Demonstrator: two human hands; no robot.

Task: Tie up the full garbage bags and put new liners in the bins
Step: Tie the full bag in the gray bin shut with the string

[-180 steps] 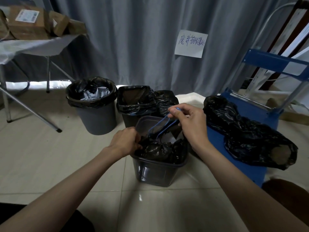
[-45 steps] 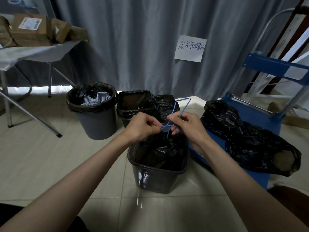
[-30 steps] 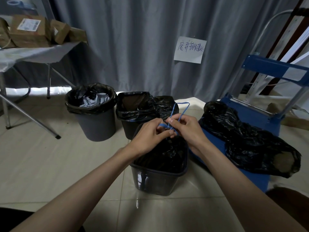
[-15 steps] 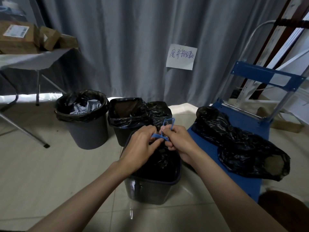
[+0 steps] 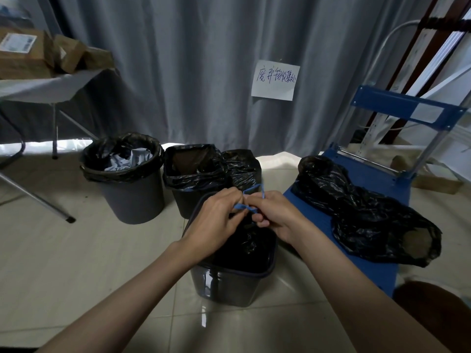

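Against the frame six seconds back, both hands have closed together over the near bin (image 5: 233, 278): then the left hand (image 5: 216, 220) was down at the bag's left edge and the right hand (image 5: 276, 216) held long blue loops up alone; the blue drawstring (image 5: 242, 207) now shows only as a short crossed length between the fingertips, with a small loop rising on the far side. Left thumb and curled fingers pinch one strand; right fingers are curled round the other (pinch point partly hidden by the knuckles). Below the hands the black garbage bag (image 5: 246, 244), thin crinkled glossy film, sits gathered inside the near bin, a dark smooth squarish plastic tub with a bluish rim. Far left stands a round grey bin (image 5: 132, 197) lined in black film with pale crumpled waste showing; just right of it a square bin (image 5: 193, 200) with a loose black liner. To the right, a blue flat cart (image 5: 362, 174) carries a lumpy filled black bag (image 5: 369, 215). Floor: pale glossy tile. Behind: grey pleated curtain (image 5: 191, 72) bearing a handwritten paper note (image 5: 275, 80).
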